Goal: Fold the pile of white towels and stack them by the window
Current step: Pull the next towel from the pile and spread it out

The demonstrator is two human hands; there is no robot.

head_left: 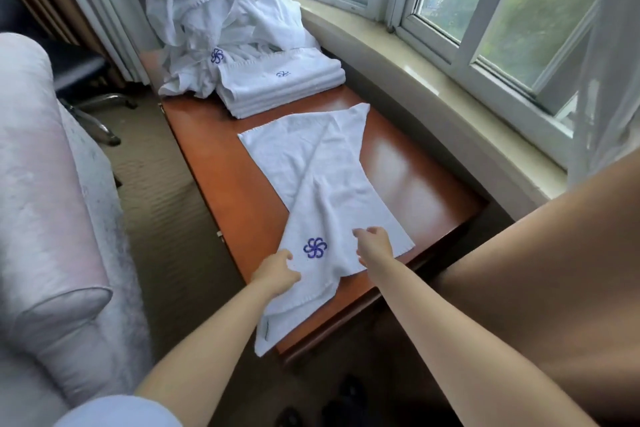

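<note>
We find both hands at 6 o'clock: left hand (277,270) and right hand (375,246) each pinching the logo towel (311,184) on the wooden table (221,163)

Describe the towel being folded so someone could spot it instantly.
On the long reddish-brown wooden table under the window, look at the near end. The flat white towel with a blue flower logo lies partly folded there, its corner overhanging the edge, unlike the folded stack and crumpled white pile farther back.

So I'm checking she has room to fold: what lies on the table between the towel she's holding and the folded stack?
In the head view, only bare wooden table shows between the spread towel and the folded stack.
</note>
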